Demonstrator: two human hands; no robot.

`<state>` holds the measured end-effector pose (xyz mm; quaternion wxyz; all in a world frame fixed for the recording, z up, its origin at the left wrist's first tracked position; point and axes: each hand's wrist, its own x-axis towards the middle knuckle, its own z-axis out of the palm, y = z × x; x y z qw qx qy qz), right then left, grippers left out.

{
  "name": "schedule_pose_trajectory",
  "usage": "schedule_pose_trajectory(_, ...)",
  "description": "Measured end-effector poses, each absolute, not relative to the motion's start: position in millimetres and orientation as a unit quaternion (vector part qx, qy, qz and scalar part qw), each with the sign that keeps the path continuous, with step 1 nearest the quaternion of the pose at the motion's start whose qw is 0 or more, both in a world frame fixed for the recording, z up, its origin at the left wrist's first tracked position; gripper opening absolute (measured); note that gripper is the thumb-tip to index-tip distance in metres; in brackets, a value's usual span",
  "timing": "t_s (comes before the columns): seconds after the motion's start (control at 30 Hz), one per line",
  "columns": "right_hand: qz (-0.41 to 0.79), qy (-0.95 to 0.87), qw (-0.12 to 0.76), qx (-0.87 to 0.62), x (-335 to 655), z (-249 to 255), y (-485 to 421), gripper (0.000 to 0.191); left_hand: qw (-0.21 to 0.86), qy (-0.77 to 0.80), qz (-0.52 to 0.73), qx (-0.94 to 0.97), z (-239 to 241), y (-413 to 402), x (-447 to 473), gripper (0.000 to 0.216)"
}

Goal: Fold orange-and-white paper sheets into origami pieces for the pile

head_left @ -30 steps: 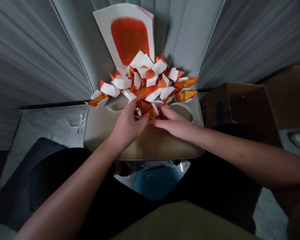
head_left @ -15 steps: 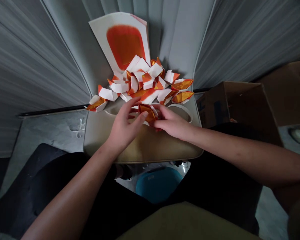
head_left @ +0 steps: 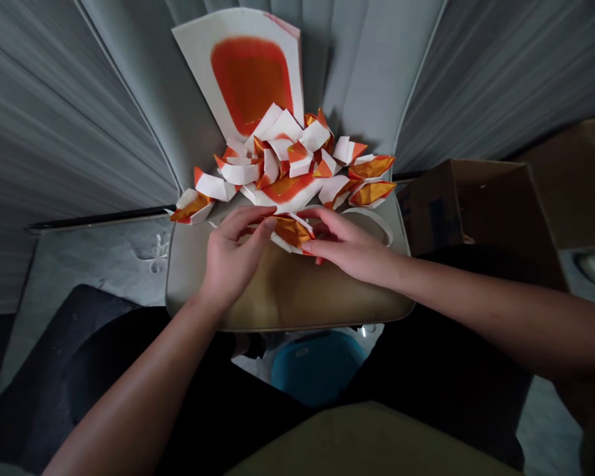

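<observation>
Both my hands meet over a small folded paper piece (head_left: 291,231), orange-gold with white edges, on a beige tray (head_left: 297,291). My left hand (head_left: 231,254) pinches its left end with thumb and forefinger. My right hand (head_left: 350,244) grips its right side, fingers curled round it. Just behind lies a pile of folded orange-and-white paper pieces (head_left: 287,165). A stack of flat white sheets with an orange centre (head_left: 248,69) leans upright behind the pile.
An open brown cardboard box (head_left: 480,205) stands to the right of the tray. A blue round object (head_left: 317,367) sits on the floor below the tray's near edge. Grey curtains (head_left: 79,112) hang behind. My dark-clothed legs flank the tray.
The paper piece has turned from standing up to lying flatter and lower on the tray. Both hands have drawn slightly toward me with it.
</observation>
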<state>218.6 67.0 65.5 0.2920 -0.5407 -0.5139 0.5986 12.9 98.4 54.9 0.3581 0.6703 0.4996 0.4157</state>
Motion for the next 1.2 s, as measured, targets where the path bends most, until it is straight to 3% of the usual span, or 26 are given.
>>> schedule_pose_trajectory(0.4,0.618,-0.507,0.279,-0.533,214.2,68.6,67.7,0.043,0.373,0.509,0.428,0.647,48.0,105.8,12.0,0.023)
schedule_pose_trajectory(0.7,0.57,-0.501,0.349,-0.55,232.8,78.9,78.6,0.041,0.412,0.502,0.478,0.591,39.0,111.3,7.7,0.049)
schedule_pose_trajectory(0.9,0.388,-0.525,0.451,-0.608,276.5,83.6,156.9,0.038,0.397,0.524,0.472,0.587,35.8,115.8,9.9,0.046)
schedule_pose_trajectory(1.03,0.223,-0.636,0.409,-0.615,295.5,88.0,192.6,0.07,0.373,0.544,0.465,0.59,34.3,115.0,13.6,0.039)
schedule_pose_trajectory(1.1,0.127,-0.682,0.375,-0.615,299.2,89.2,191.8,0.073,0.351,0.555,0.461,0.597,32.5,115.7,11.7,0.035)
schedule_pose_trajectory(1.2,0.082,-0.705,0.346,-0.614,303.9,84.7,182.0,0.068,0.315,0.575,0.444,0.611,28.0,120.0,4.2,0.031)
